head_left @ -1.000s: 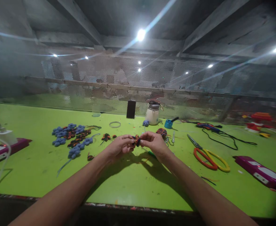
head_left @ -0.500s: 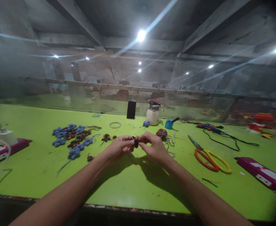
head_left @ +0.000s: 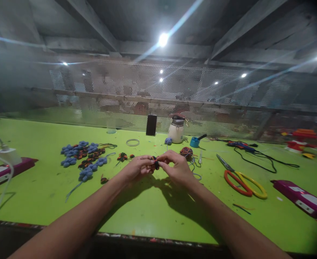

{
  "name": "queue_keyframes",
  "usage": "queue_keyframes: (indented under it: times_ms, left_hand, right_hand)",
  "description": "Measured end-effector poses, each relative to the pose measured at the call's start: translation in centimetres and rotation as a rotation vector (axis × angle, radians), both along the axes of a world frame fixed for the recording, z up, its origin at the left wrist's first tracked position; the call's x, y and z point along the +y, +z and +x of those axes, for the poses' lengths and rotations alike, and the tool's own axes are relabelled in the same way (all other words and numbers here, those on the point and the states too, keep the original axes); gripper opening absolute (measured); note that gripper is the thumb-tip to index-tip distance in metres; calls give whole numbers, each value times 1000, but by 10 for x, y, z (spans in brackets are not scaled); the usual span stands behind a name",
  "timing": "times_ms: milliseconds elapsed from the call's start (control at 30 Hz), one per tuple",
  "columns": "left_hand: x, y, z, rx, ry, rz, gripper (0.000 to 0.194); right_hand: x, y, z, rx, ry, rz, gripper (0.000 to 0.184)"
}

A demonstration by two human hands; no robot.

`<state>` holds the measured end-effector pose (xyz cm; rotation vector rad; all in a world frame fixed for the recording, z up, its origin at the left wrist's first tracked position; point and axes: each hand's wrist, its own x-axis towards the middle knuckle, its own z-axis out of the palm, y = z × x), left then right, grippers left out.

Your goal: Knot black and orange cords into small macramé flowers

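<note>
Between the fingertips of both hands is a small dark yarn flower [head_left: 155, 162] with orange flecks, held just above the green table [head_left: 147, 212]. My left hand [head_left: 137, 168] pinches it from the left, and my right hand [head_left: 176, 167] pinches it from the right; fingers partly cover it. Left of my hands lie a dark and orange yarn flower [head_left: 122, 157] and a pile of blue yarn flowers [head_left: 86, 173] mixed with dark orange ones. A ball of dark and orange yarn [head_left: 186, 153] sits just beyond my right hand.
Scissors [head_left: 238, 180] with red and yellow handles lie at right, near a purple power strip [head_left: 300, 196]. Another purple strip [head_left: 26, 164] is at left. At the back stand a phone [head_left: 151, 125], a pale jug [head_left: 176, 131] and a blue pot [head_left: 194, 142].
Both hands stay in nearly the same place, still pinching the yarn flower. My right fingers have shifted slightly on it, and the view has moved a little.
</note>
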<state>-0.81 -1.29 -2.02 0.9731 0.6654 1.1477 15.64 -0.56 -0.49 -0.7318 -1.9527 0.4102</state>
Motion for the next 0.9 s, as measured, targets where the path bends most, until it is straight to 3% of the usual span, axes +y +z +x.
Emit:
queue_keyframes:
  times_ms: [233,433,633,900]
  left_hand:
    - [-3,1,2,-6,-5,-17,10]
    - [-1,2,0,45,29,-38,8]
    - [0,-1,-1,62,36,-19,8]
    - [0,-2,1,47,23,-58,6]
  right_hand:
    - [4,-15,-6,72,-25,-15,11]
    - [9,-14,-2,136,106,-274,16]
    - [9,-11,0,4,38,-105,8]
    - [7,-20,-6,-1,-52,21,6]
